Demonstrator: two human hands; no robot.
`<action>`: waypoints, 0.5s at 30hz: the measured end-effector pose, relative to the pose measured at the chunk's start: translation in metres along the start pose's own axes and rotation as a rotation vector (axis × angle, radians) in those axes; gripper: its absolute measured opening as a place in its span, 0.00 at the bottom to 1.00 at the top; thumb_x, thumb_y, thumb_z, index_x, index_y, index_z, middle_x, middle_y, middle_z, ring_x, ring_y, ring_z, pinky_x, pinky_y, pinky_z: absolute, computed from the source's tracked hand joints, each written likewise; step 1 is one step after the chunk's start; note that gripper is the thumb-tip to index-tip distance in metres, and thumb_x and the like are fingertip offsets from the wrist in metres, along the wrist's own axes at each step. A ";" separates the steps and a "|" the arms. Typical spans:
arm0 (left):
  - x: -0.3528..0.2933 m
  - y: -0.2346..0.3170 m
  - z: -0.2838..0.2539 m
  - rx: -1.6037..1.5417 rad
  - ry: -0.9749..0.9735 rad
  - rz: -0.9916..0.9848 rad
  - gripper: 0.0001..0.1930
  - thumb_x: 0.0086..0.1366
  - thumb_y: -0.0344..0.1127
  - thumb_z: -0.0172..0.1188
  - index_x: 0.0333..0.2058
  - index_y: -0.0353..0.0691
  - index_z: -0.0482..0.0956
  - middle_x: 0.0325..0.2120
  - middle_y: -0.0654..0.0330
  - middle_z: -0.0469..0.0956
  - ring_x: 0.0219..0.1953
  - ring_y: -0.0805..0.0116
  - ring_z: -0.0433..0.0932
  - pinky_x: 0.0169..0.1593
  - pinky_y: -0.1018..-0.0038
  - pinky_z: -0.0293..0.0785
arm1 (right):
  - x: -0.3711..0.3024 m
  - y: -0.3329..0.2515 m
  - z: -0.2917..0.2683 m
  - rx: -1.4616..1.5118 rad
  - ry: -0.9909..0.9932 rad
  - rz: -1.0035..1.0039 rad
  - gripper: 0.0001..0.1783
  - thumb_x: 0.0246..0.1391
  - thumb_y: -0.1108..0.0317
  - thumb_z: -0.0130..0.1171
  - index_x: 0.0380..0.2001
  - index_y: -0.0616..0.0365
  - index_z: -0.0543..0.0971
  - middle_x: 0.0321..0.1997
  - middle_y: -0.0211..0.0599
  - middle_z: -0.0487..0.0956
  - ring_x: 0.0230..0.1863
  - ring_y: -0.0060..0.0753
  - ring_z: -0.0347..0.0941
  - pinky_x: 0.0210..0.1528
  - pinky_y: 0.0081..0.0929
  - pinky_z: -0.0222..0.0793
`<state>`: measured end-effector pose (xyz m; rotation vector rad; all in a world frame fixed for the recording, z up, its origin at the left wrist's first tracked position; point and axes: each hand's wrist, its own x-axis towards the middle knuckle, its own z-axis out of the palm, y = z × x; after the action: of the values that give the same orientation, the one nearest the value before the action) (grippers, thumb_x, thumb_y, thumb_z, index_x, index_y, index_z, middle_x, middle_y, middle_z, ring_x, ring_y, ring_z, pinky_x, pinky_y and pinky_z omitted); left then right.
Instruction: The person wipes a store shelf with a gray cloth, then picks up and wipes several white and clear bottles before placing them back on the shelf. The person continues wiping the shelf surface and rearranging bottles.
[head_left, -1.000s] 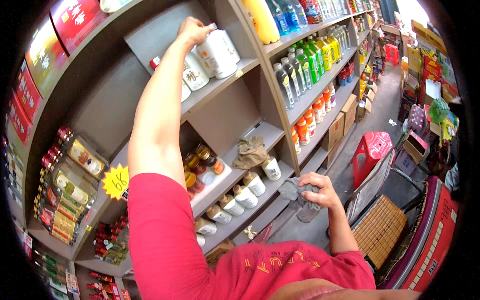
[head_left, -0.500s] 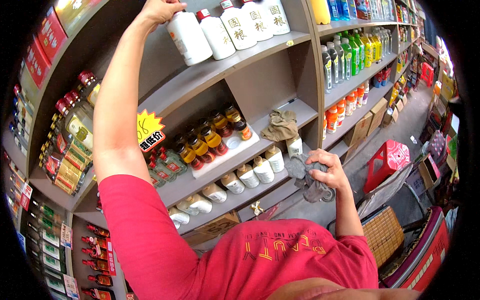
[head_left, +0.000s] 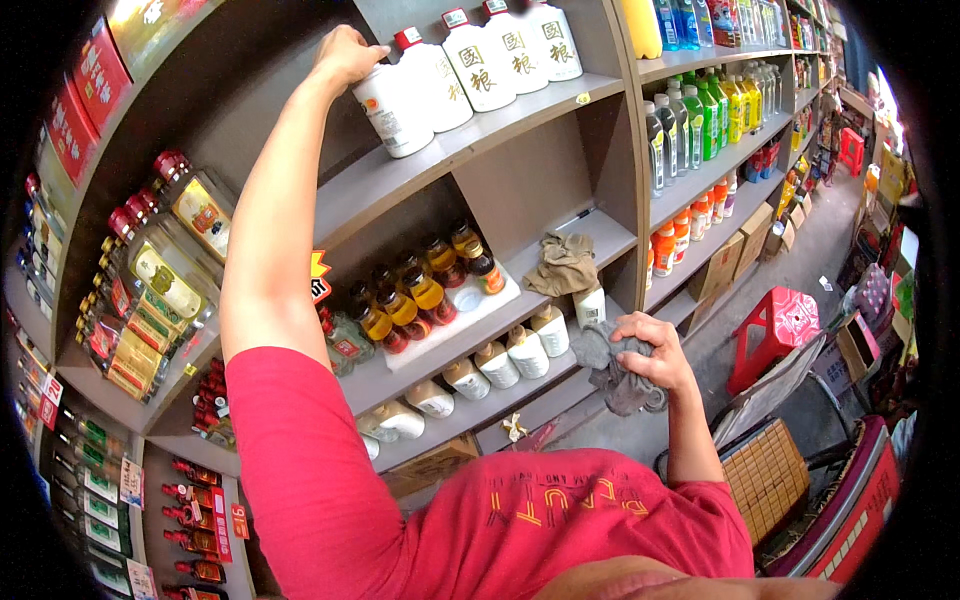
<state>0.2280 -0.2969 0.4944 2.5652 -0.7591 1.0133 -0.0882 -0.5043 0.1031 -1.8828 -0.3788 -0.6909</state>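
On the upper shelf, my left hand [head_left: 347,56] is closed round the top of a white bottle [head_left: 393,112], hiding its cap. The bottle leans a little and its base is at the shelf's front edge. Right beside it, several matching white bottles [head_left: 478,68] with red-trimmed caps stand in a row. Low at the right, my right hand [head_left: 650,348] grips a crumpled grey cloth [head_left: 622,375], away from the shelves. A brown cloth [head_left: 562,264] lies bunched on the shelf below, just left of an upright divider.
Small amber bottles [head_left: 425,292] stand on a white foam slab [head_left: 400,352]. White jugs [head_left: 497,365] line the shelf beneath. Large clear bottles [head_left: 165,275] crowd the left, coloured drink bottles [head_left: 710,110] the right. A red stool [head_left: 770,335] and a chair [head_left: 765,470] stand at the right.
My left hand and the white bottle have moved right and down in the picture, closer in line with the row. My right hand still holds the grey cloth at nearly the same place.
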 end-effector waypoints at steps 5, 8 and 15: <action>-0.002 0.005 -0.007 0.160 0.039 0.079 0.26 0.47 0.54 0.66 0.27 0.31 0.81 0.29 0.47 0.80 0.33 0.60 0.81 0.38 0.67 0.76 | 0.004 -0.002 0.004 0.002 -0.008 -0.008 0.15 0.33 0.72 0.62 0.30 0.59 0.77 0.35 0.43 0.76 0.37 0.40 0.72 0.42 0.29 0.67; -0.001 0.007 -0.012 0.089 -0.008 0.068 0.28 0.47 0.56 0.65 0.29 0.30 0.80 0.24 0.51 0.79 0.23 0.68 0.77 0.27 0.72 0.72 | 0.005 0.001 0.005 -0.012 -0.006 -0.033 0.15 0.33 0.72 0.62 0.30 0.59 0.77 0.35 0.43 0.76 0.37 0.41 0.72 0.41 0.29 0.67; -0.001 0.003 -0.015 -0.194 -0.168 0.107 0.22 0.45 0.52 0.67 0.22 0.33 0.80 0.16 0.55 0.75 0.15 0.74 0.68 0.19 0.78 0.65 | 0.005 0.005 0.004 -0.025 -0.002 -0.031 0.15 0.32 0.72 0.62 0.30 0.59 0.77 0.35 0.44 0.77 0.36 0.41 0.72 0.40 0.28 0.67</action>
<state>0.2171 -0.2922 0.5047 2.4852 -0.9964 0.7191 -0.0802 -0.5031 0.1018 -1.9047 -0.4029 -0.7181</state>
